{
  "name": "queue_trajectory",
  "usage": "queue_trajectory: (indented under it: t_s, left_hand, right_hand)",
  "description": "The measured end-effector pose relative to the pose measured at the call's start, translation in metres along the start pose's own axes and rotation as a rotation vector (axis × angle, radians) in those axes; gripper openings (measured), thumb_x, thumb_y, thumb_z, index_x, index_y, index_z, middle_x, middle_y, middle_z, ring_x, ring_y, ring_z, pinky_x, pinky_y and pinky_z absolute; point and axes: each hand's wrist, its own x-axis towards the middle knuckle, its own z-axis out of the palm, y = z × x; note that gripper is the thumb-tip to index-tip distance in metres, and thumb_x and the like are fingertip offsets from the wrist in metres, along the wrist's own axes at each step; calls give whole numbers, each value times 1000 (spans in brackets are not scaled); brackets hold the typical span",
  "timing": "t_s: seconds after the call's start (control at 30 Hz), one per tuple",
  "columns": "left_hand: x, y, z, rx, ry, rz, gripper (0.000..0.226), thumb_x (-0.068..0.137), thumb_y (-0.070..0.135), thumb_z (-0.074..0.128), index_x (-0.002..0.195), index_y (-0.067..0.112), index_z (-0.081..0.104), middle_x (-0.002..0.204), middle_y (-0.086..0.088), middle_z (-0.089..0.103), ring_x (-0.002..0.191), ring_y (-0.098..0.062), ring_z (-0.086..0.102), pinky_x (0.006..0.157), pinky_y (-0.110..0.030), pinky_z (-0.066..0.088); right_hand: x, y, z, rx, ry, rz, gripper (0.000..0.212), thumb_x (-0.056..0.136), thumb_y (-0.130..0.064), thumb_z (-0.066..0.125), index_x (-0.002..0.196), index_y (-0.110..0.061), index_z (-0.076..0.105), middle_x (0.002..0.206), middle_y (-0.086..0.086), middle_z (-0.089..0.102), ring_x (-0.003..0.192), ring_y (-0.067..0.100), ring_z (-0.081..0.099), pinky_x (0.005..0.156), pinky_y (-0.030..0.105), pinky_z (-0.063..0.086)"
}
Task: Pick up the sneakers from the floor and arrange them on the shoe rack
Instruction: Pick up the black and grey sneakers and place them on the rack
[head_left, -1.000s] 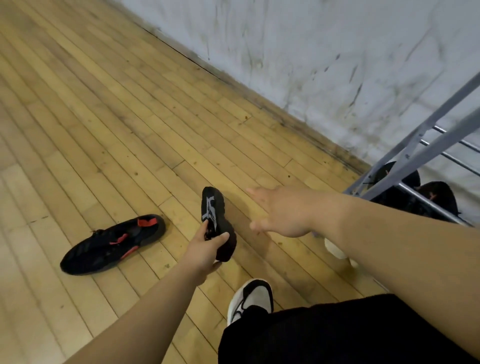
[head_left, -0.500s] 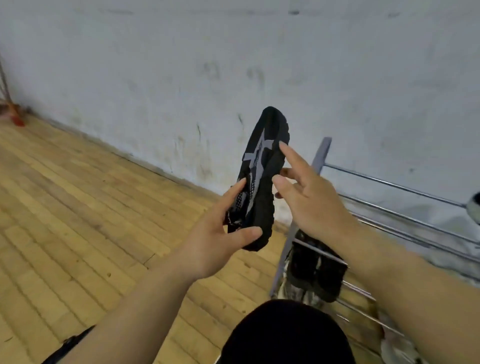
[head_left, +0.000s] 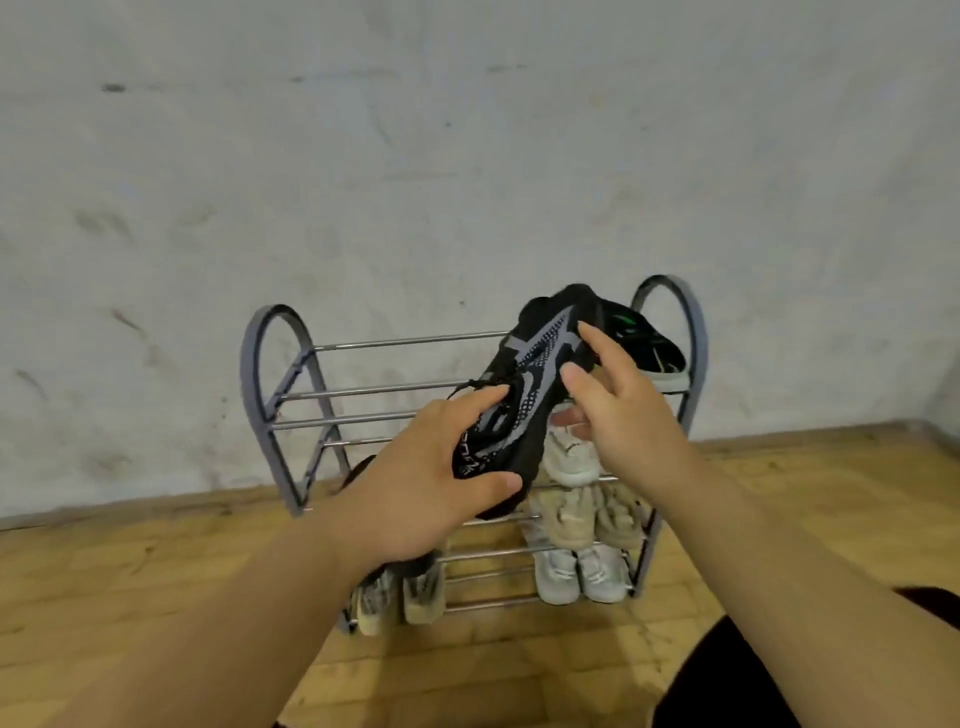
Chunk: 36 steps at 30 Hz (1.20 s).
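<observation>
I have the black sneaker (head_left: 535, 384) in the air, in front of the upper part of the shoe rack (head_left: 270, 374), which stands on the wooden floor (head_left: 156, 597) against the wall. My left hand (head_left: 431, 478) grasps the sneaker at its heel end, with the fingers over the top and the thumb curled below. My right hand (head_left: 623, 410) is released: its straight fingers only lie against the side of the sneaker near the front, and I cannot see where its thumb goes. The relation that matters is the long axis of the sneaker. It runs from the heel, low and near me at the left hand, up and away to the toe, which points at the right part of the top shelf (head_left: 395, 341). There the toe comes just beside a dark shoe with green marks (head_left: 644, 343) that lies at the right end of this shelf. I judge that the left hand carries the sneaker and the right hand only guides it, so the coming move should lower the toe onto the rods just left of the dark shoe. As for the other shelves, beige sneakers (head_left: 571, 452) sit on the right side of the middle ones, a pale pair (head_left: 576, 571) is at the bottom right, and one more light pair (head_left: 400, 597) is at the bottom left, partly hidden by my left arm.
</observation>
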Motion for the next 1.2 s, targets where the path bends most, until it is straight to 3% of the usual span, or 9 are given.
queue_trajectory:
  t_s: [0.07, 0.2, 0.4, 0.57, 0.7, 0.87, 1.0, 1.1, 1.2]
  left_hand:
    - [11, 10, 22, -8, -1, 41, 80, 87, 47, 75, 149, 61, 26, 142, 27, 36, 127, 10, 38, 102, -6, 28]
    - [30, 33, 45, -85, -32, 65, 84, 84, 44, 80, 149, 60, 30, 146, 33, 46, 129, 12, 48, 111, -23, 40]
    - [71, 91, 87, -59, -111, 160, 89, 78, 41, 84, 152, 53, 34, 132, 34, 53, 112, 22, 53, 81, 3, 40]
    - [117, 155, 159, 33, -322, 270, 92, 74, 53, 82, 153, 47, 35, 142, 21, 53, 123, -1, 55, 105, -24, 46]
    - [152, 192, 249, 102, -510, 316, 90, 75, 54, 79, 154, 40, 38, 147, 17, 52, 126, -8, 55, 105, -30, 47]
    - [159, 166, 331, 168, -751, 201, 83, 86, 50, 71, 158, 43, 30, 144, 24, 37, 98, 3, 53, 78, -16, 44]
    - [178, 125, 335, 234, -758, 129, 84, 84, 43, 72, 159, 38, 33, 150, 13, 43, 125, -11, 52, 93, -28, 48]
    - [189, 102, 335, 261, -747, 40, 84, 85, 35, 75, 158, 39, 33, 131, 14, 55, 99, -9, 63, 84, -31, 53]
    - [195, 86, 342, 263, -759, 2, 86, 83, 30, 78, 157, 40, 36, 126, 14, 61, 91, -8, 69, 79, -32, 59]
  right_hand:
    - [1, 3, -20, -18, 45, -9, 53, 99, -53, 52, 145, -66, 28, 138, -16, 61, 112, 6, 67, 97, 36, 52]
    - [0, 11, -67, -113, 70, 12, 54, 97, -49, 55, 146, -61, 33, 125, -12, 68, 98, 3, 71, 96, 39, 54]
    - [-5, 27, -161, -99, 83, 71, 50, 102, -35, 57, 149, -43, 43, 105, -10, 74, 89, 5, 72, 82, 28, 54]
    - [-61, 100, -238, -78, 259, 232, 42, 105, -50, 43, 147, -51, 37, 125, -11, 66, 93, 8, 73, 91, 37, 57]
    - [-103, 170, -287, -58, 371, 401, 56, 102, -60, 41, 155, -50, 26, 139, -9, 59, 95, 9, 74, 94, 41, 55]
    - [-138, 245, -290, -53, 398, 572, 60, 103, -59, 40, 158, -45, 24, 132, -12, 61, 92, 9, 72, 79, 29, 51]
    - [-151, 312, -248, -43, 420, 621, 68, 104, -56, 40, 160, -46, 3, 128, -8, 62, 92, 5, 71, 87, 33, 52]
    - [-166, 371, -216, -91, 585, 718, 75, 101, -59, 45, 159, -46, 0, 146, -3, 51, 122, 14, 58, 98, 38, 46]
    - [-206, 450, -164, -342, 293, 958, 93, 89, -78, 44, 160, -43, -4, 168, 8, 17, 152, 31, 22, 120, 47, 27]
